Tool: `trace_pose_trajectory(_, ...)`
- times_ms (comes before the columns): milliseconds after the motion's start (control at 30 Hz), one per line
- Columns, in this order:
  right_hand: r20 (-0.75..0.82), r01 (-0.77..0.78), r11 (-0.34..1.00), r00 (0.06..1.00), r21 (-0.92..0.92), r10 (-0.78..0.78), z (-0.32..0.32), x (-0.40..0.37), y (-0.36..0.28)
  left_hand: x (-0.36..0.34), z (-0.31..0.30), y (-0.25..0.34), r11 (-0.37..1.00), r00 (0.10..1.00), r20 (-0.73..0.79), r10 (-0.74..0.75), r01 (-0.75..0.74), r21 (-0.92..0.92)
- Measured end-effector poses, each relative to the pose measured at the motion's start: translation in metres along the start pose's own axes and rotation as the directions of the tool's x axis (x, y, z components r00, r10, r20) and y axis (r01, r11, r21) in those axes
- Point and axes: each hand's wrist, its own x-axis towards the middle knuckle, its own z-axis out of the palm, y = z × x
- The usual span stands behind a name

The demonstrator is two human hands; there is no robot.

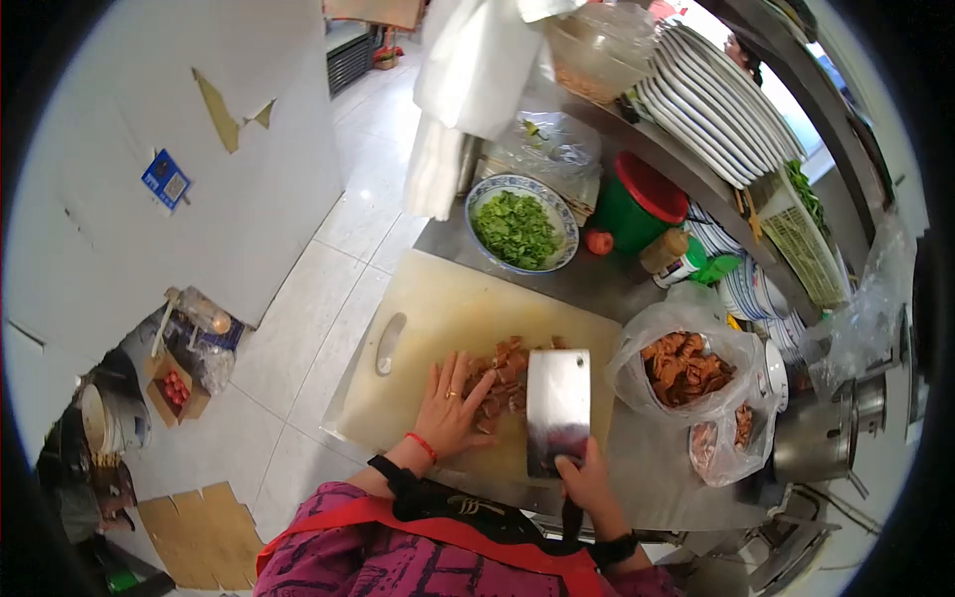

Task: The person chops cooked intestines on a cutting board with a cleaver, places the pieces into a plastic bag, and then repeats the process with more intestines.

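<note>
My right hand (589,488) grips the dark handle of a cleaver (559,403), its broad metal blade lying over the right part of a pale cutting board (438,298). Chopped reddish-brown meat (505,376) is heaped on the board, partly behind the blade's left edge. My left hand (448,410) rests on the board at the left of the pile, fingers stretched and somewhat apart, the thumb side touching the meat. It wears a ring and a red wrist cord. Right of the board, a plastic-lined container holds more brown meat pieces (686,368).
Beyond the board stand a bowl of chopped greens (515,227), a green tub with a red rim (637,204), a tomato (598,242) and a jar (665,251). A bag (731,448) of meat lies at the right. Stacked plates (716,104) occupy the shelf above.
</note>
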Motion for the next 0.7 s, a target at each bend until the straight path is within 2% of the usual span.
trace_pose_trajectory(33, -0.002, -0.212, 0.976, 0.977, 0.055, 0.213, -0.012, -0.017, 0.008, 0.009, 0.006, 0.000, 0.999, 0.999, 0.036, -0.035, 0.035, -0.002)
trace_pose_trajectory(67, 0.013, -0.415, 0.903, 0.909, 0.111, 0.416, -0.018, -0.031, 0.015, 0.017, 0.011, 0.000, 0.997, 0.995, 0.073, -0.074, 0.074, -0.003)
trace_pose_trajectory(133, -0.037, -0.454, 0.871, 0.883, 0.187, 0.468, -0.019, -0.047, 0.020, 0.028, 0.017, 0.002, 1.000, 0.997, 0.077, -0.018, 0.020, -0.022)
trace_pose_trajectory(200, -0.124, -0.543, 0.801, 0.803, 0.251, 0.583, -0.018, -0.051, 0.017, 0.037, 0.022, 0.005, 0.998, 0.995, 0.085, 0.043, -0.040, -0.040)
trace_pose_trajectory(233, -0.135, -0.544, 0.795, 0.796, 0.269, 0.590, -0.015, -0.049, 0.024, 0.041, 0.024, 0.007, 0.997, 0.993, 0.088, 0.075, -0.073, -0.029)
trace_pose_trajectory(300, -0.065, -0.446, 0.819, 0.864, 0.361, 0.499, -0.007, -0.042, 0.047, 0.048, 0.027, 0.013, 0.992, 0.987, 0.100, 0.126, -0.125, -0.018)
trace_pose_trajectory(333, 0.039, -0.560, 0.780, 0.818, 0.279, 0.574, -0.008, -0.032, 0.037, 0.051, 0.027, 0.017, 0.992, 0.990, 0.065, 0.128, -0.127, -0.027)
trace_pose_trajectory(367, 0.028, -0.560, 0.773, 0.814, 0.297, 0.580, -0.004, -0.023, 0.032, 0.052, 0.028, 0.020, 0.991, 0.991, 0.030, 0.129, -0.128, -0.037)
trace_pose_trajectory(400, 0.083, -0.555, 0.778, 0.826, 0.295, 0.558, 0.004, -0.014, 0.025, 0.053, 0.028, 0.024, 0.989, 0.988, 0.041, 0.147, -0.145, -0.035)
trace_pose_trajectory(433, 0.138, -0.548, 0.784, 0.835, 0.292, 0.533, 0.012, -0.007, 0.021, 0.054, 0.028, 0.027, 0.989, 0.991, -0.013, 0.133, -0.134, -0.064)
trace_pose_trajectory(467, 0.130, -0.546, 0.780, 0.836, 0.305, 0.534, 0.018, -0.002, 0.019, 0.055, 0.029, 0.031, 0.988, 0.991, -0.069, 0.114, -0.121, -0.094)
trace_pose_trajectory(500, 0.160, -0.518, 0.808, 0.855, 0.280, 0.493, 0.024, 0.003, 0.019, 0.055, 0.030, 0.035, 0.987, 0.990, -0.063, 0.127, -0.133, -0.090)
trace_pose_trajectory(567, 0.183, -0.489, 0.830, 0.872, 0.267, 0.454, 0.034, 0.008, 0.015, 0.052, 0.034, 0.041, 0.988, 0.990, -0.142, 0.020, -0.041, -0.148)
trace_pose_trajectory(600, 0.188, -0.468, 0.845, 0.883, 0.258, 0.431, 0.036, 0.009, 0.011, 0.050, 0.038, 0.043, 0.988, 0.990, -0.137, 0.033, -0.053, -0.146)
trace_pose_trajectory(667, 0.176, -0.446, 0.856, 0.894, 0.263, 0.412, 0.039, 0.004, 0.001, 0.047, 0.047, 0.045, 0.937, 0.974, -0.207, -0.091, 0.014, -0.348)
trace_pose_trajectory(700, 0.175, -0.433, 0.867, 0.900, 0.247, 0.400, 0.040, 0.000, -0.004, 0.044, 0.050, 0.046, 0.938, 0.977, -0.201, -0.068, -0.006, -0.348)
